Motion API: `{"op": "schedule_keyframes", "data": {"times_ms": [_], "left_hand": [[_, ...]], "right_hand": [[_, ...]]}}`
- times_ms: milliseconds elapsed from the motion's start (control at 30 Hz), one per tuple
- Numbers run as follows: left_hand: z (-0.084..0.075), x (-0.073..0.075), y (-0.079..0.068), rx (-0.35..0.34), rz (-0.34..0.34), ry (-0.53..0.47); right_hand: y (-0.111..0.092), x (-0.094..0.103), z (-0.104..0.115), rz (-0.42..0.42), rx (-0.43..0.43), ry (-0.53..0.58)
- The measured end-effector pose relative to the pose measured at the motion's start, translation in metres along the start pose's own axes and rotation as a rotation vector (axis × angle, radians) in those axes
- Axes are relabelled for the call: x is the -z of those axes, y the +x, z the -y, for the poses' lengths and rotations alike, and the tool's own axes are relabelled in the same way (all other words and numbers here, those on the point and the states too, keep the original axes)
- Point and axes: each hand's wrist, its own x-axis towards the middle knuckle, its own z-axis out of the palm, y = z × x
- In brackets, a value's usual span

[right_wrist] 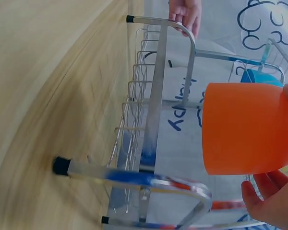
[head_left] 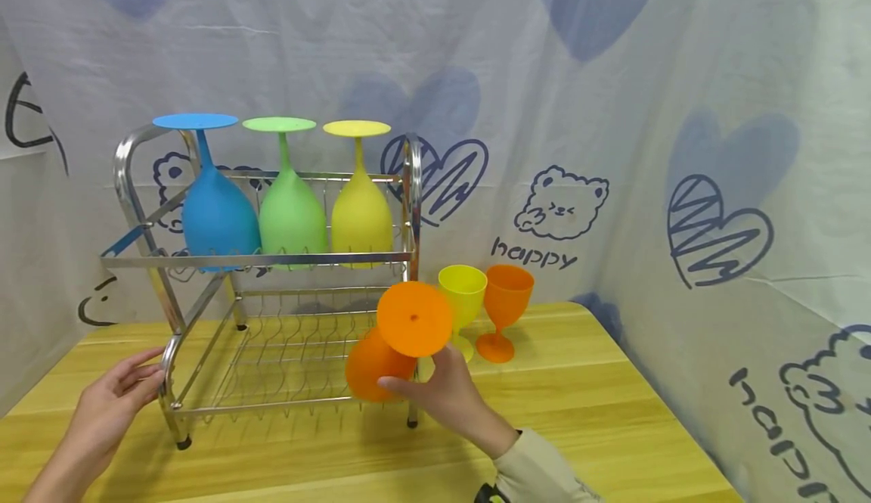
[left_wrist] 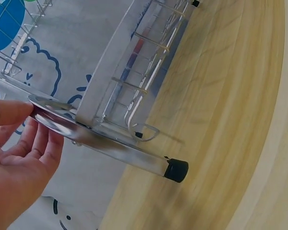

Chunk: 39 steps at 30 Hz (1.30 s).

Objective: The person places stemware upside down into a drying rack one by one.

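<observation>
My right hand (head_left: 449, 397) holds an orange plastic goblet (head_left: 381, 367) upside down and tilted, its round foot up and facing me. It is in front of the right end of the two-tier metal dish rack (head_left: 272, 259), near the lower shelf. In the right wrist view the goblet's bowl (right_wrist: 249, 129) is rim-first toward the rack, with fingertips on its side. My left hand (head_left: 112, 405) grips the rack's curved left front leg, thumb and fingers (left_wrist: 50, 148) around the tube. Upside down on the upper shelf stand a blue goblet (head_left: 218, 215), a green goblet (head_left: 292, 215) and a yellow goblet (head_left: 362, 215).
Behind the right hand, a yellow goblet (head_left: 464, 295) and another orange goblet (head_left: 506, 299) stand upright on the wooden table (head_left: 578, 412), right of the rack. A printed cloth (head_left: 531, 110) hangs behind and along the sides. The lower wire shelf (head_left: 292, 352) has curved wire dividers.
</observation>
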Motion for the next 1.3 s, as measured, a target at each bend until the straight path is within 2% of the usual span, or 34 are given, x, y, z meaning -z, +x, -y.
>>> {"op": "schedule_keyframes", "data": {"times_ms": [233, 400, 533, 733, 933, 1133, 1300], "left_hand": [[0.002, -0.002, 0.002, -0.032, 0.016, -0.04], [0.001, -0.003, 0.002, -0.036, 0.003, 0.005], [-0.001, -0.004, 0.002, -0.03, -0.011, 0.081], [-0.002, -0.004, 0.001, -0.02, -0.023, 0.165], [-0.001, -0.004, -0.001, -0.014, -0.032, 0.216], [0.001, -0.004, -0.001, -0.019, -0.034, 0.2], [0.001, -0.002, -0.002, -0.022, -0.042, 0.172]], "right_hand": [[0.012, -0.017, -0.003, 0.041, 0.077, 0.037], [0.021, -0.031, -0.012, 0.048, 0.143, -0.025], [0.028, -0.043, -0.017, 0.055, 0.154, -0.113], [0.039, -0.064, -0.019, 0.079, 0.061, -0.247], [0.05, -0.087, -0.019, 0.116, 0.006, -0.265], [0.062, -0.11, -0.025, 0.148, -0.059, -0.313], [0.073, -0.129, -0.032, 0.155, -0.044, -0.29]]}}
